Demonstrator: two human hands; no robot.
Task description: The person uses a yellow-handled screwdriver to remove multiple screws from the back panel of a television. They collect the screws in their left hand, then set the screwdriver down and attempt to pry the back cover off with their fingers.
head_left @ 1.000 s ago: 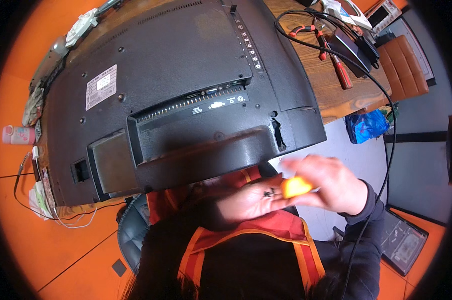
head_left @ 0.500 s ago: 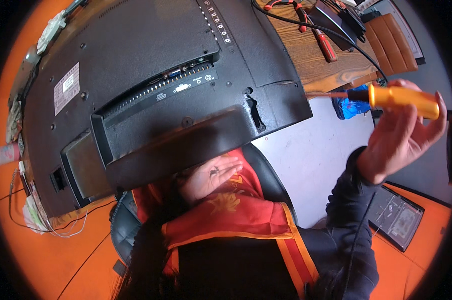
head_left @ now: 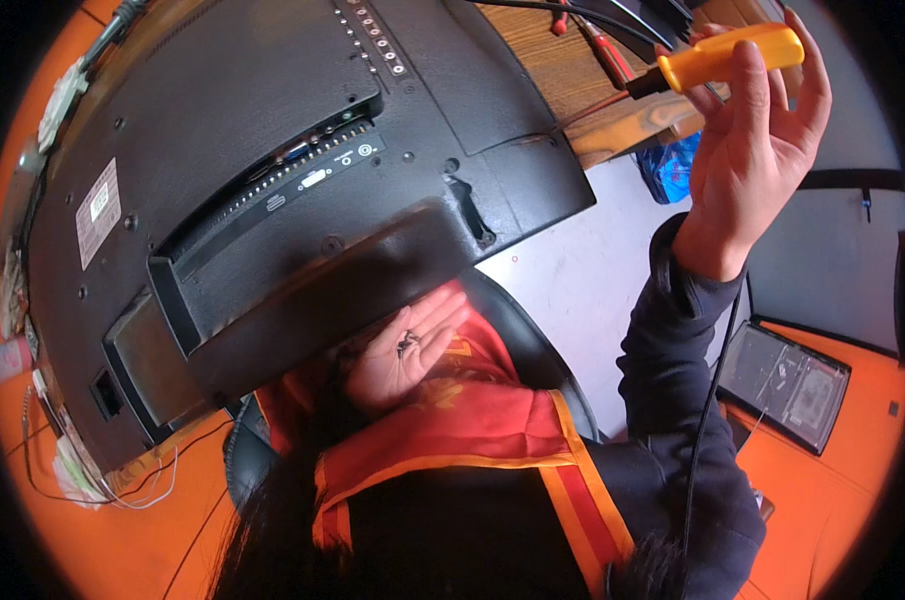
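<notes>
A flat-screen TV (head_left: 302, 110) lies with its black back facing up, sockets and a label showing. My right hand (head_left: 752, 150) is raised off the TV's right side, its fingers closed round the yellow handle of a screwdriver (head_left: 732, 58). The screwdriver's shaft points left toward the TV's right edge; whether the tip touches it I cannot tell. Below the TV's near edge, my left hand (head_left: 382, 375) is palm up with its fingers stretched out. Several small dark screws (head_left: 407, 344) rest on that palm.
The TV sits on a wooden table (head_left: 532, 50). Red-handled tools (head_left: 609, 55) and black cables lie at the back right. A blue bag (head_left: 669, 168) is beyond the table's corner. On the orange floor at right is a dark flat panel (head_left: 787, 385). A black chair (head_left: 517, 330) is under me.
My right hand has moved up and left with the screwdriver, whose handle now tilts upward. The TV sits further left in view. My left hand still bears the screws.
</notes>
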